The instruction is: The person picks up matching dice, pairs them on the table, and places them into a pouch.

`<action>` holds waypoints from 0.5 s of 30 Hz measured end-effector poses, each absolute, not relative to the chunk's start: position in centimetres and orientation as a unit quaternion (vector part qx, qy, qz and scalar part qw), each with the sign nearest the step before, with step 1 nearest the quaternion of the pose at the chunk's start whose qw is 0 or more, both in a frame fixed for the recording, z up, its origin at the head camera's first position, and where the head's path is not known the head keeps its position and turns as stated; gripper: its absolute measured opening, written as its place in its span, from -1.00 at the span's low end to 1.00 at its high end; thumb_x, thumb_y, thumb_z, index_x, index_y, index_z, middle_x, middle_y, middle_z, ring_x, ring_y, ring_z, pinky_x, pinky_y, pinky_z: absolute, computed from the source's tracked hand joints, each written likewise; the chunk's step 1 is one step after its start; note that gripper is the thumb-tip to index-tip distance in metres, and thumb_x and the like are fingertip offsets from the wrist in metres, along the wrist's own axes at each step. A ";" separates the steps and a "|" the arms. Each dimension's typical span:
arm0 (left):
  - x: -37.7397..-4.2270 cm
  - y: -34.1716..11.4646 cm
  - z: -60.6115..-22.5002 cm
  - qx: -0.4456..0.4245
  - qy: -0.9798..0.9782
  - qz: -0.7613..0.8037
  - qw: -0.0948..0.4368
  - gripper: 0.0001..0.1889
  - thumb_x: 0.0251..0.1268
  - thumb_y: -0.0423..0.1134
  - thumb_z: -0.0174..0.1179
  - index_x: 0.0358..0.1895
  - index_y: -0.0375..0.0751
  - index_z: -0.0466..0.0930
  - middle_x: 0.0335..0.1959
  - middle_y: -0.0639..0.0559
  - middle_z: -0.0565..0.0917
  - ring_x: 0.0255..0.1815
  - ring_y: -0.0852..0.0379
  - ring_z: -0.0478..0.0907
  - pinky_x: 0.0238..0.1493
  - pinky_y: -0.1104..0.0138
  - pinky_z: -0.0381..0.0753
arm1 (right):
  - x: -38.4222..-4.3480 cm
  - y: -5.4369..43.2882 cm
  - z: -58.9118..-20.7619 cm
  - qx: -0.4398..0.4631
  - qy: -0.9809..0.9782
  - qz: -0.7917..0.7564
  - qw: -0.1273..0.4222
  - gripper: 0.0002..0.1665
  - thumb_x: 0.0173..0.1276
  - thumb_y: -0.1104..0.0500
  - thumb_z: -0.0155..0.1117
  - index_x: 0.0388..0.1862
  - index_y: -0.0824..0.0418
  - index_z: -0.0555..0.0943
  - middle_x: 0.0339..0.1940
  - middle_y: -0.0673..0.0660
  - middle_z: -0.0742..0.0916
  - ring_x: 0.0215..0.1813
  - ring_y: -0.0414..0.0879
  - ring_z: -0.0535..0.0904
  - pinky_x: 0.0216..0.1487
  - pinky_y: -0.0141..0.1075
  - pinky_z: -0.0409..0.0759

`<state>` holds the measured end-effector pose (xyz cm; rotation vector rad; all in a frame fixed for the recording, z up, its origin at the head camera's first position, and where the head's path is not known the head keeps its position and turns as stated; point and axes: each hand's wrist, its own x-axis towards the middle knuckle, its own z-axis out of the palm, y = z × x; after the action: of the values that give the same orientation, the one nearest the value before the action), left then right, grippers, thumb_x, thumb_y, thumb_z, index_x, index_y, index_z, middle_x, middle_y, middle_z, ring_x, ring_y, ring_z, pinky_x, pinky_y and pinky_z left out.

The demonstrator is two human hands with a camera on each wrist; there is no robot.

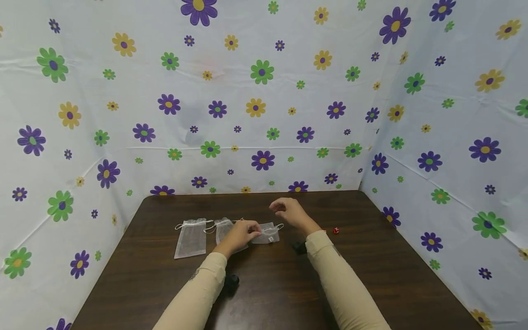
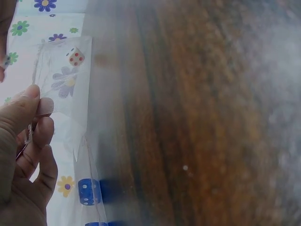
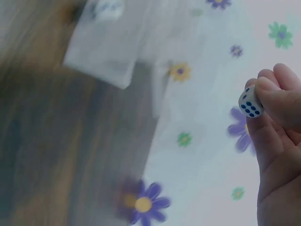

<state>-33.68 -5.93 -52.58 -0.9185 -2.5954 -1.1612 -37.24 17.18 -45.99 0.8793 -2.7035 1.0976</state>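
Note:
My left hand (image 1: pixel 241 234) pinches the mouth of a small sheer drawstring bag (image 1: pixel 264 234) between thumb and fingers. In the left wrist view, a white die with red dots (image 2: pixel 76 57) shows inside that bag. My right hand (image 1: pixel 292 214) is raised just to the right of it. Its thumb and fingertips pinch a white die with blue dots (image 3: pixel 250 102), seen in the right wrist view. Left of the held bag, a second sheer bag (image 1: pixel 222 228) lies partly behind my left hand. Blue dice (image 2: pixel 88 191) show through a sheer bag in the left wrist view.
A third sheer bag (image 1: pixel 190 243) lies flat at the left of the dark wooden table (image 1: pixel 272 293). To the right of my right wrist sits a red die (image 1: pixel 336 230). Flower-patterned cloth (image 1: pixel 231 91) hangs behind the table and at both sides.

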 end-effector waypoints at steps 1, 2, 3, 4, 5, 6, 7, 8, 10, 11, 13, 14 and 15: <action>-33.7 -5.9 -52.6 -0.306 -0.866 -0.387 0.077 -0.96 0.31 -0.29 0.37 -0.31 -0.11 0.70 -0.43 0.19 0.70 -0.40 0.25 0.59 0.41 -0.32 0.09 | -37.1 16.8 -45.6 0.297 -0.884 0.358 0.045 -0.72 0.32 0.52 0.32 -0.04 0.31 0.70 -0.09 0.17 0.75 -0.02 0.05 0.69 0.08 -0.16 0.64; -33.8 -5.9 -52.6 -0.307 -0.866 -0.386 0.080 -0.95 0.31 -0.30 0.37 -0.31 -0.11 0.70 -0.42 0.18 0.71 -0.39 0.24 0.60 0.40 -0.33 0.10 | -36.9 16.5 -45.4 0.304 -0.882 0.357 0.040 -0.72 0.32 0.51 0.32 -0.04 0.30 0.71 -0.09 0.16 0.76 -0.02 0.04 0.69 0.09 -0.17 0.64; -33.8 -5.9 -52.6 -0.309 -0.866 -0.386 0.082 -0.95 0.30 -0.31 0.38 -0.32 -0.10 0.70 -0.42 0.17 0.71 -0.38 0.24 0.61 0.40 -0.34 0.10 | -36.8 16.2 -45.2 0.311 -0.881 0.354 0.036 -0.73 0.33 0.51 0.32 -0.04 0.30 0.71 -0.09 0.16 0.75 -0.02 0.04 0.69 0.09 -0.18 0.64; -33.8 -5.9 -52.6 -0.308 -0.866 -0.385 0.082 -0.94 0.30 -0.31 0.38 -0.32 -0.09 0.70 -0.41 0.17 0.72 -0.37 0.24 0.62 0.40 -0.34 0.10 | -36.6 15.9 -45.1 0.317 -0.880 0.352 0.031 -0.73 0.33 0.51 0.31 -0.04 0.32 0.70 -0.10 0.17 0.75 -0.02 0.04 0.69 0.09 -0.19 0.64; -33.9 -5.9 -52.7 -0.308 -0.866 -0.385 0.082 -0.94 0.30 -0.31 0.37 -0.32 -0.08 0.70 -0.41 0.17 0.72 -0.36 0.24 0.63 0.39 -0.34 0.11 | -36.5 15.6 -45.0 0.321 -0.881 0.347 0.026 -0.73 0.33 0.51 0.31 -0.04 0.32 0.71 -0.10 0.17 0.76 -0.02 0.04 0.69 0.08 -0.21 0.64; -33.9 -5.9 -52.7 -0.308 -0.867 -0.384 0.082 -0.94 0.31 -0.31 0.37 -0.32 -0.09 0.70 -0.40 0.16 0.73 -0.35 0.24 0.63 0.39 -0.34 0.13 | -36.4 15.4 -45.0 0.325 -0.881 0.342 0.023 -0.73 0.33 0.51 0.31 -0.04 0.32 0.71 -0.11 0.17 0.76 -0.02 0.03 0.69 0.08 -0.22 0.64; -33.9 -5.9 -52.7 -0.309 -0.867 -0.383 0.082 -0.94 0.32 -0.31 0.37 -0.32 -0.09 0.69 -0.39 0.15 0.73 -0.35 0.24 0.63 0.35 -0.30 0.23 | -36.3 15.2 -45.1 0.327 -0.883 0.337 0.018 -0.74 0.33 0.51 0.31 -0.04 0.32 0.71 -0.11 0.17 0.76 -0.02 0.03 0.69 0.07 -0.23 0.64; -33.9 -5.9 -52.8 -0.310 -0.866 -0.384 0.082 -0.94 0.32 -0.31 0.36 -0.31 -0.09 0.69 -0.38 0.15 0.73 -0.35 0.24 0.63 0.30 -0.25 0.34 | -36.2 15.0 -45.1 0.329 -0.884 0.331 0.016 -0.74 0.32 0.52 0.31 -0.05 0.32 0.71 -0.12 0.17 0.76 -0.03 0.02 0.69 0.05 -0.24 0.64; -33.9 -5.9 -52.8 -0.308 -0.867 -0.384 0.079 -0.95 0.33 -0.30 0.36 -0.31 -0.09 0.70 -0.37 0.15 0.73 -0.36 0.26 0.61 0.16 -0.08 0.54 | -36.0 14.6 -45.2 0.331 -0.887 0.323 0.009 -0.74 0.32 0.52 0.31 -0.06 0.32 0.71 -0.13 0.17 0.76 -0.04 0.02 0.70 0.02 -0.25 0.65; -33.9 -5.9 -52.8 -0.309 -0.866 -0.384 0.080 -0.95 0.34 -0.30 0.35 -0.31 -0.09 0.70 -0.37 0.14 0.73 -0.37 0.27 0.60 0.06 0.01 0.60 | -35.9 14.4 -45.3 0.331 -0.888 0.318 0.006 -0.74 0.32 0.52 0.31 -0.07 0.30 0.71 -0.13 0.17 0.77 -0.04 0.02 0.70 0.01 -0.25 0.66; -33.9 -5.9 -52.8 -0.313 -0.865 -0.384 0.086 -0.95 0.33 -0.31 0.36 -0.31 -0.09 0.70 -0.37 0.14 0.73 -0.38 0.28 0.59 -0.17 0.18 0.64 | -35.7 14.1 -45.5 0.329 -0.891 0.312 -0.001 -0.75 0.33 0.51 0.31 -0.08 0.29 0.72 -0.13 0.16 0.77 -0.04 0.01 0.70 0.01 -0.25 0.66; -33.9 -5.9 -52.8 -0.314 -0.863 -0.384 0.089 -0.94 0.32 -0.32 0.37 -0.31 -0.10 0.70 -0.37 0.13 0.73 -0.37 0.28 0.60 -0.20 0.23 0.64 | -35.7 14.0 -45.6 0.328 -0.892 0.309 -0.005 -0.75 0.34 0.52 0.30 -0.09 0.29 0.72 -0.13 0.16 0.77 -0.04 0.01 0.70 0.01 -0.24 0.66; -33.8 -5.9 -52.8 -0.316 -0.863 -0.383 0.094 -0.94 0.31 -0.33 0.37 -0.32 -0.10 0.70 -0.37 0.12 0.73 -0.38 0.28 0.60 -0.22 0.27 0.63 | -35.6 13.9 -45.6 0.326 -0.894 0.308 -0.009 -0.75 0.35 0.52 0.28 -0.09 0.29 0.72 -0.14 0.15 0.77 -0.04 0.00 0.70 0.01 -0.23 0.66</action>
<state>-33.85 -5.87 -52.82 -0.9386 -2.5586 -1.1370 -35.60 13.86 -45.65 1.0318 -2.8239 0.9739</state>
